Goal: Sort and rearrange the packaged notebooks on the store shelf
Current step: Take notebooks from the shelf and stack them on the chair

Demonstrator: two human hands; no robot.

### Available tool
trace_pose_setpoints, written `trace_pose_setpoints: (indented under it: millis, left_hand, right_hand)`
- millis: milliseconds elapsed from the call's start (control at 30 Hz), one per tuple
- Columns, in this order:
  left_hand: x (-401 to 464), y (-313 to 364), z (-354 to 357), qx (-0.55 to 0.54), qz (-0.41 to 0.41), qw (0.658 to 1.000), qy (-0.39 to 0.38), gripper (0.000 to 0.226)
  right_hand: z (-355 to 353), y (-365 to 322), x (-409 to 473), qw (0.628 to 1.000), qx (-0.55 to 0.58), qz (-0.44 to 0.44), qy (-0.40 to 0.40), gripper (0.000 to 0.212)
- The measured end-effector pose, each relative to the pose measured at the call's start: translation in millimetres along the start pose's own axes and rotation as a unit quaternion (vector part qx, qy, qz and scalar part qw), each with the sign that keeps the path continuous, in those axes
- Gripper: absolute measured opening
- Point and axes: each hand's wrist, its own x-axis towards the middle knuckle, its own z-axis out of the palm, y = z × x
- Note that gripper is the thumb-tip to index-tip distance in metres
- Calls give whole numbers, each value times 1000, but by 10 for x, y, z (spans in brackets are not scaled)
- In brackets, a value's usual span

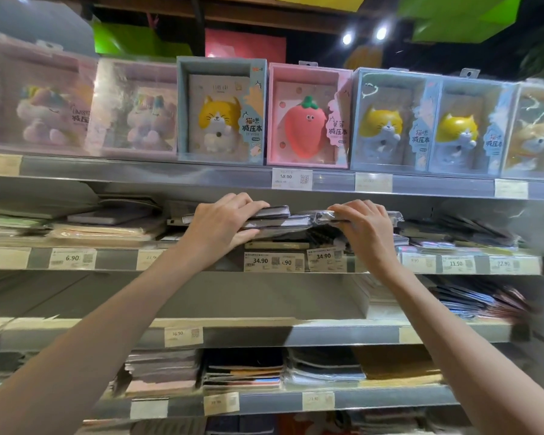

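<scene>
A stack of dark, plastic-wrapped notebooks (283, 222) lies flat in the middle of the second shelf (201, 260). My left hand (220, 224) grips the stack's left end, fingers curled over the top notebooks and thumb underneath. My right hand (366, 229) holds the right end, fingers curled over the crinkled wrap of the top notebook (327, 215). Both arms reach up from below.
Boxed squishy-toy notebooks stand in a row on the top shelf: a cat box (222, 109), a pink strawberry box (308, 116), more cat boxes (393, 120). Flat notebook piles lie left (101, 226) and right (459, 230). Price tags (274, 262) line the edges. Lower shelves hold more stacks (242, 368).
</scene>
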Motion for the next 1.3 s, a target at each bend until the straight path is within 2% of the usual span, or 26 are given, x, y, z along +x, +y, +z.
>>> trace_pose_setpoints:
  millis: [333, 600, 700, 833, 967, 1100, 1300]
  left_hand:
    - [-119, -39, -398, 25, -7, 1000, -8, 46]
    - [-203, -40, -1067, 0, -1, 1000, -15, 45]
    - [-365, -2, -1202, -6, 7, 1000, -22, 48]
    - [-684, 55, -1203, -75, -27, 995, -61, 55]
    - [-1095, 154, -1034, -106, -58, 987, -107, 46]
    - [-1508, 371, -844, -135, -87, 969, -189, 45]
    - [-2249, 760, -477, -212, -123, 933, -264, 48]
  right_hand:
    - [-133, -254, 124, 999, 6, -35, 40, 17]
    - [-638, -627, 269, 995, 37, -74, 53, 19]
    - [-800, -764, 188, 995, 35, -88, 23, 21]
    - [-889, -964, -34, 995, 18, -98, -25, 20]
    - [-939, -1184, -381, 994, 25, -86, -55, 21]
    - [-912, -1380, -800, 990, 41, -71, -115, 21]
    - [-763, -1627, -1621, 971, 73, -40, -223, 19]
